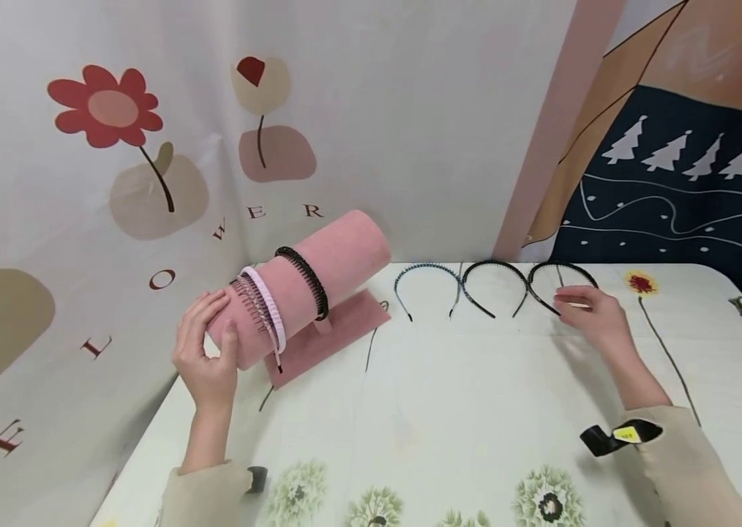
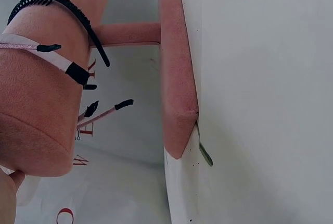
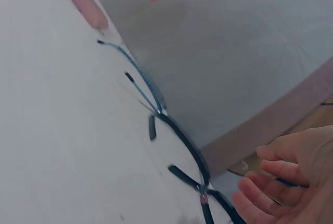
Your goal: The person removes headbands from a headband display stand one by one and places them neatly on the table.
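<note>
My left hand (image 1: pixel 205 355) grips the near end of a pink padded headband stand (image 1: pixel 353 245), a cylinder on a post and flat base. Around the cylinder sit a black toothed headband (image 1: pixel 305 274), a lilac headband (image 1: pixel 270 306) and, closer to my left hand, one or more thin pinkish toothed headbands (image 1: pixel 249 296). Along the table's back lie a blue headband (image 1: pixel 426 265), a black one (image 1: pixel 495 262) and another black one (image 1: pixel 568 264) at the right. My right hand (image 1: pixel 595 322) hovers at that last headband, fingers loosely bent; the right wrist view shows no hold on it.
A white table (image 1: pixel 450 410) with printed flowers carries everything. Behind it hangs a pale curtain (image 1: pixel 410 132) with flower prints and letters. A dark cloth with white trees (image 1: pixel 687 190) hangs at the back right.
</note>
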A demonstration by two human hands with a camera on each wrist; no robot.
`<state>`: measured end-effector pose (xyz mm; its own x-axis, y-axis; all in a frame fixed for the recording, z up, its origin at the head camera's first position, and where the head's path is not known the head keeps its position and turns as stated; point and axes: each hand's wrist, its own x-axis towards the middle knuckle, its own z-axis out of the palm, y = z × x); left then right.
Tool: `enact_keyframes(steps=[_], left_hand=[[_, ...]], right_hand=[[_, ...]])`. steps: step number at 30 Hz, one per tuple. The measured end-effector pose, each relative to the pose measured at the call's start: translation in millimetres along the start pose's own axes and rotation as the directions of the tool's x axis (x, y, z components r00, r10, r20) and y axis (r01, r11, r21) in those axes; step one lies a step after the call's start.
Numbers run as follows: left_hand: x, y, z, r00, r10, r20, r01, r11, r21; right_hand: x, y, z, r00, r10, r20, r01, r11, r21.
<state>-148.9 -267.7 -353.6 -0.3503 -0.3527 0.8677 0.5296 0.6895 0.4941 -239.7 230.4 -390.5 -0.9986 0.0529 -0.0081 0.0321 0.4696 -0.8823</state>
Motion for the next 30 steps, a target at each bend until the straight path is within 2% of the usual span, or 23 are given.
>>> enact_keyframes(steps=[10, 14, 21, 30], left_hand=[[1.3, 1.5, 2.8, 1.000, 0.008, 0.003, -0.008, 1.000, -0.009], [1.0, 2.0, 2.5, 1.000, 0.011, 0.008, -0.011, 1.000, -0.008], [3.1, 3.6, 2.2, 1.000, 0.010, 0.006, -0.010, 1.000, -0.001], [0.9, 5.1, 0.3, 1.000, 0.005, -0.002, -0.005, 1.000, 0.008]], right_hand=[[-1.2, -28.6, 64.7, 0.992, -0.109, 0.059, 0.108, 0.994, 0.026], [-0.6, -44.0, 94.2, 0.989, -0.128, 0.071, 0.125, 0.991, 0.041], [-3.2, -79.2, 144.7, 0.978, -0.188, 0.085, 0.176, 0.976, 0.127], [-22.4, -112.9, 211.7, 0.953, -0.258, 0.157, 0.215, 0.944, 0.248]])
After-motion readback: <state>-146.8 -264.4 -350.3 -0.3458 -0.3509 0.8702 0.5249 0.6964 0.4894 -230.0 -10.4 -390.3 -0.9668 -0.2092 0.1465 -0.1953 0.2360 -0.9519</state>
